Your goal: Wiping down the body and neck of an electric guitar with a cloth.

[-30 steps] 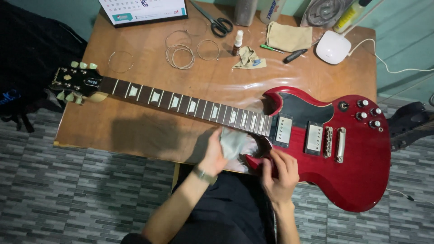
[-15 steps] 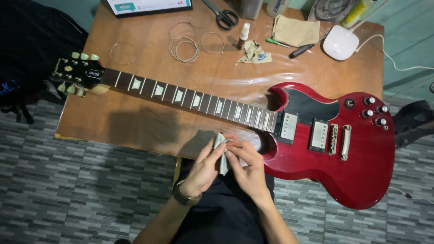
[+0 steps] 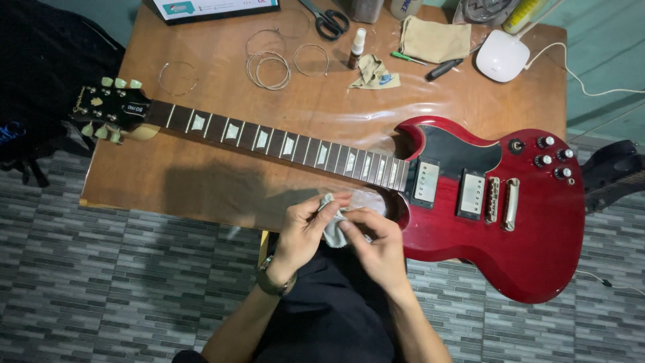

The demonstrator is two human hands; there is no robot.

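Observation:
A red electric guitar (image 3: 537, 228) without strings lies across the wooden table (image 3: 222, 181), its dark neck (image 3: 269, 142) pointing left to the headstock (image 3: 107, 107). Both hands are together at the table's near edge, just below the neck joint. My left hand (image 3: 304, 232), with a watch on the wrist, and my right hand (image 3: 373, 245) pinch a small grey-white cloth (image 3: 332, 225) between the fingers. The cloth is bunched up and off the guitar body.
Coiled guitar strings (image 3: 269, 67) lie at the back of the table with scissors (image 3: 327, 20), a small bottle (image 3: 356, 47), a tan cloth (image 3: 373, 74), a beige pouch (image 3: 433, 39), a screwdriver (image 3: 443, 68) and a white device (image 3: 502, 57) with a cable. A dark bag (image 3: 40, 74) sits left.
A second ago my hands pressed the cloth on the guitar body by the neck joint. They have since lifted it off and brought it together in front of me.

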